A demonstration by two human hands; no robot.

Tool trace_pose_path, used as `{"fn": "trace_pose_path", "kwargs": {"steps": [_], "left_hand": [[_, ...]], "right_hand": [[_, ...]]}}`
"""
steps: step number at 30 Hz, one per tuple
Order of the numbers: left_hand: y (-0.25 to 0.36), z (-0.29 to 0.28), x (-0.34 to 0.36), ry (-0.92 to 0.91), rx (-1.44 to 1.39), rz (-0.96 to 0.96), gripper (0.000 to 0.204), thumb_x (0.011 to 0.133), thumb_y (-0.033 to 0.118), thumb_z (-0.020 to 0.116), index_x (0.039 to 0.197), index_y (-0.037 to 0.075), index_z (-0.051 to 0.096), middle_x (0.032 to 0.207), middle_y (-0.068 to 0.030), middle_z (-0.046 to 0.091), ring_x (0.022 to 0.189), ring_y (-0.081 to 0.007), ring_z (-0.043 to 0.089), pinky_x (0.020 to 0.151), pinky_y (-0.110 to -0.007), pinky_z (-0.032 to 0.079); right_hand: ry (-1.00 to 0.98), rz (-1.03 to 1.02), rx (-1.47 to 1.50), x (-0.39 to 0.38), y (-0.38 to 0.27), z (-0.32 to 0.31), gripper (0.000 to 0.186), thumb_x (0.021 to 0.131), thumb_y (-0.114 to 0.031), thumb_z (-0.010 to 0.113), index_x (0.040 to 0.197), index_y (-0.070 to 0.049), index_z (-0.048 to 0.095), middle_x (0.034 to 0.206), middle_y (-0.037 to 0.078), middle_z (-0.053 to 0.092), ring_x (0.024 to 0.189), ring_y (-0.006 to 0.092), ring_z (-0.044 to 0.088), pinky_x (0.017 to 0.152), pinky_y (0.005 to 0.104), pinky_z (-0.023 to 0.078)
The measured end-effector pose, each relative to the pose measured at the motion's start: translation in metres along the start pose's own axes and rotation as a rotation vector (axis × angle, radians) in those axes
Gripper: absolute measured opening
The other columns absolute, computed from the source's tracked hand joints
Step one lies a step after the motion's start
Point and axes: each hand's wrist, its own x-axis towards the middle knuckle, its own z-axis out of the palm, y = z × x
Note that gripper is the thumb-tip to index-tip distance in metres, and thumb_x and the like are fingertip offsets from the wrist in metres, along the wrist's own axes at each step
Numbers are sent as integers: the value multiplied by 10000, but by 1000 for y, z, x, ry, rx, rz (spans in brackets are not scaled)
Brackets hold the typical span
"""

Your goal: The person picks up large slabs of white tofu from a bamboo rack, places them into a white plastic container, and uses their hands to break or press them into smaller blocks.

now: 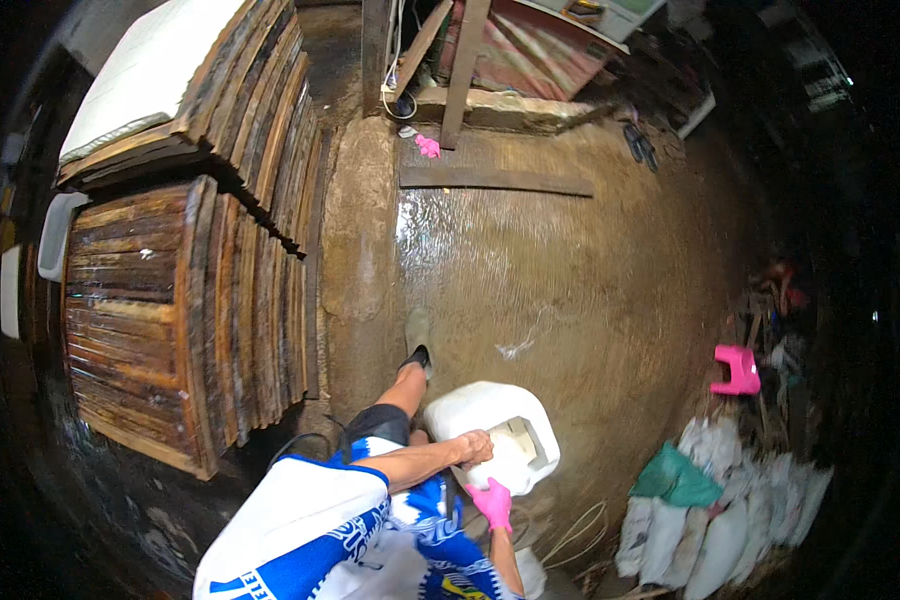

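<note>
A white plastic jerrycan [465, 402] with an opening cut in its side is held in front of my body. Pale contents lie inside, but I cannot make out what they are. My left hand [475, 448], bare, is closed at the edge of the opening. My right hand [492, 503], in a pink glove, grips the rim on the near side, its fingers partly hidden by the jerrycan.
Stacked wooden trays [130, 320] rise at the left, beside another stack topped with white slabs [140, 75]. On the wet floor [570, 270] lies a plank [500, 181]. A pink stool [736, 370] and filled sacks [715, 545] stand at right.
</note>
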Motion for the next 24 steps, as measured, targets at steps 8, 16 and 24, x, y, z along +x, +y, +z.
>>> {"fn": "trace_pose_path", "kwargs": {"steps": [8, 16, 24], "left_hand": [[-253, -123, 31, 41, -45, -579, 233, 669, 255, 707, 864, 132, 740, 930, -77, 723, 926, -224, 685, 895, -362, 491], [-426, -171, 7, 427, -493, -1121, 427, 747, 403, 721, 879, -2, 702, 814, -252, 672, 849, -392, 668, 818, -459, 516], [-504, -191, 65, 814, -871, -1619, 562, 785, 463, 685, 1016, -49, 683, 863, -289, 667, 887, -415, 663, 831, -461, 516]], "right_hand": [[-103, -492, -220, 320, -121, -122, 419, 705, -394, 745, 937, -47, 709, 890, 210, 687, 853, 372, 667, 787, 445, 532], [-206, -1035, -630, 597, -313, -167, 253, 679, -224, 731, 883, -75, 713, 879, 161, 692, 872, 363, 646, 828, 416, 523], [-154, -1596, -941, 732, -439, -141, 163, 663, -120, 693, 818, -96, 736, 836, 124, 697, 817, 302, 669, 743, 392, 543]]}}
